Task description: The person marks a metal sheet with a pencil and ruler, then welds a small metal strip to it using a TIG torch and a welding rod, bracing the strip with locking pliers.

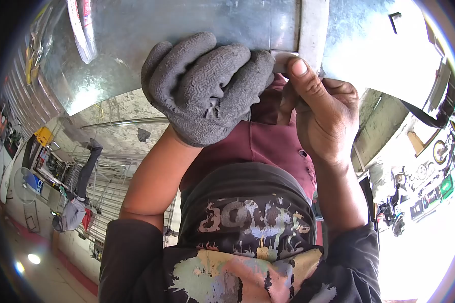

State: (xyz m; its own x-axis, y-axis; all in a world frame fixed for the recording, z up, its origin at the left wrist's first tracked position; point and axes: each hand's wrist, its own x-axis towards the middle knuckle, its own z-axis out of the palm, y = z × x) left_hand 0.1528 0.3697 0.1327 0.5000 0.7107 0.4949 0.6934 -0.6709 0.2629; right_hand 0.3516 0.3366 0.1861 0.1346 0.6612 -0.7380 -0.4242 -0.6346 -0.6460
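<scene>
My left hand (207, 86) wears a grey wrinkle-textured glove with a tear near the palm. Its fingers are curled inward, and whatever they may hold is hidden. Close beside it, my bare right hand (324, 108) pinches a small flat metal piece (286, 59) between thumb and bent fingers. The piece reaches across to the glove's nearest finger. Both hands are at the near edge of a shiny metal sheet (187, 22), above my lap. A pale flat metal bar (313, 30) lies on the sheet just beyond my right hand.
Clear plastic tubing with red marks (83, 33) lies on the sheet at left. A black angled piece (395, 22) is at far right. Below left stand a wire rack (111, 177) and a fan (26, 184); a green case (446, 187) and other gear sit at right.
</scene>
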